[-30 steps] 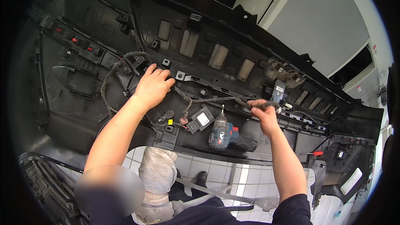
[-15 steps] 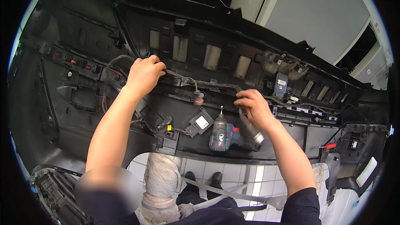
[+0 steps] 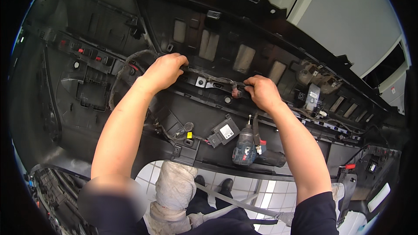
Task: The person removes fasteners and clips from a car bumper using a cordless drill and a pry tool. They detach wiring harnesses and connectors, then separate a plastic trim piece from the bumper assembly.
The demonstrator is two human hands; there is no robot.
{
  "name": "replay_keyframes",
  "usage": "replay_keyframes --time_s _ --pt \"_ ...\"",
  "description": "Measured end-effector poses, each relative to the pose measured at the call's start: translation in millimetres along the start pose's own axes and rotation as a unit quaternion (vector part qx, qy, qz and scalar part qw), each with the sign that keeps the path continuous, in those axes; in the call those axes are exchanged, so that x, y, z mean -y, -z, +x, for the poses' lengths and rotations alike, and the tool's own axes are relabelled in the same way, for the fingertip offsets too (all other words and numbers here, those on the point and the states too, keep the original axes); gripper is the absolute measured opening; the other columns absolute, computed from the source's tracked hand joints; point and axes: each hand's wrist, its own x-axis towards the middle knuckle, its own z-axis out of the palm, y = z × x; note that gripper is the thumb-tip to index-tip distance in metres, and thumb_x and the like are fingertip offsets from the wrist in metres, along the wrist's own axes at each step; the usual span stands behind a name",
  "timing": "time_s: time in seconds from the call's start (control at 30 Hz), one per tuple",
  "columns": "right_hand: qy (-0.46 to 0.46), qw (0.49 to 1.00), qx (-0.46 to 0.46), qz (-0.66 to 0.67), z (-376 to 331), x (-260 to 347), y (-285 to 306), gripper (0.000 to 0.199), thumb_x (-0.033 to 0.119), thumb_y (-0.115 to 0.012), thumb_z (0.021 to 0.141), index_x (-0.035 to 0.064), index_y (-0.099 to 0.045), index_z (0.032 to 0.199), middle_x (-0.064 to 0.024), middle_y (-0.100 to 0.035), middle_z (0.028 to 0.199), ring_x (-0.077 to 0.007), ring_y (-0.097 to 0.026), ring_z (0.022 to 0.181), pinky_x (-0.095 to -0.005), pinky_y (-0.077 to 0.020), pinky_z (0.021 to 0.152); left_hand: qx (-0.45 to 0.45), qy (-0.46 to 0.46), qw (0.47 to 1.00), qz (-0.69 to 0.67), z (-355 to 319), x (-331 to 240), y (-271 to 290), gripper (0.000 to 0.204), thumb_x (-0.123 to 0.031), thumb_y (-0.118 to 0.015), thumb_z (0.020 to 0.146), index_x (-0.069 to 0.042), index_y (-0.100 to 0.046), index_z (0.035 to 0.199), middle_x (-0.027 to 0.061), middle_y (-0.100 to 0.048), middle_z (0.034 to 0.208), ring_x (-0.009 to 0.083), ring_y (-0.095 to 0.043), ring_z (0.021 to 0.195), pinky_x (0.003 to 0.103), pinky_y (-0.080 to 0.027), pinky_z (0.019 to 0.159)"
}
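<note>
Where the black panel [image 3: 196, 113] ends, tiled floor [image 3: 241, 184] shows

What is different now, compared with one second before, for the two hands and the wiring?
The right hand moved left and away from the person; the left hand shifted slightly away. The wiring harness between them moved farther away, its pinkish connector also rightward. A dark branch, gripped by the right hand before, now hangs below it. The drill and boxy module stayed.
</note>
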Motion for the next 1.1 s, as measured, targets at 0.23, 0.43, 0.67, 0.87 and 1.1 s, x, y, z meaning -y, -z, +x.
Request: replay_keyframes --time_s 0.23,0.43,0.67,0.87,1.1 --pt "-0.023 0.999 0.04 0.026 2.8 4.3 7.4 0.022 0.02 -0.071 0.089 0.0062 -0.075 0.105 -0.0157 -0.072 0.104 -0.0369 -0.068 0.099 -0.0442 -0.0547 0.088 0.013 -0.018 0.999 0.037 0.9 11.5 -2.6 0.024 -0.006 -0.073 0.084 -0.001 -0.073 0.107 0.0148 -0.069 0.104 0.0351 -0.065 0.104 0.043 -0.053 0.093" --pt "-0.066 0.995 0.072 0.026 9.9 5.3 14.9 0.023 0.022 -0.071 0.088 0.0052 -0.076 0.104 -0.02 -0.073 0.1 -0.0385 -0.069 0.098 -0.0452 -0.0543 0.088 0.073 0.051 0.996 -0.02 14.6 12.2 6.5 0.026 -0.01 -0.072 0.086 -0.001 -0.073 0.11 0.016 -0.072 0.103 0.0344 -0.068 0.101 0.04 -0.053 0.091" --pt "-0.081 0.991 0.102 0.027 18.4 8.6 14.7 0.024 0.019 -0.069 0.09 0.0027 -0.074 0.107 -0.0224 -0.073 0.1 -0.0391 -0.069 0.1 -0.0442 -0.0539 0.089 0.123 0.13 0.979 -0.1 29.5 10.8 18.2 0.025 -0.008 -0.072 0.088 -0.001 -0.072 0.112 0.0161 -0.074 0.101 0.0292 -0.071 0.097 0.036 -0.054 0.088" --pt "-0.066 0.991 0.097 0.06 14.7 5.1 14.7 0.026 0.017 -0.069 0.09 0.002 -0.073 0.11 -0.0229 -0.072 0.103 -0.0395 -0.069 0.102 -0.0438 -0.0534 0.091 0.087 0.118 0.983 -0.109 26.9 10.8 12.2 0.023 -0.006 -0.072 0.088 -0.001 -0.072 0.11 0.0156 -0.073 0.103 0.0297 -0.07 0.098 0.036 -0.053 0.089" --pt "-0.011 0.997 0.079 0.024 13.5 13.4 14.0 0.024 0.017 -0.072 0.086 0.0025 -0.074 0.105 -0.0206 -0.072 0.103 -0.0384 -0.068 0.101 -0.0444 -0.054 0.09 0.065 -0.024 0.998 0.012 19.7 19.8 1.7 0.016 -0.004 -0.07 0.086 -0.001 -0.069 0.102 0.015 -0.068 0.102 0.0349 -0.066 0.1 0.042 -0.053 0.088"
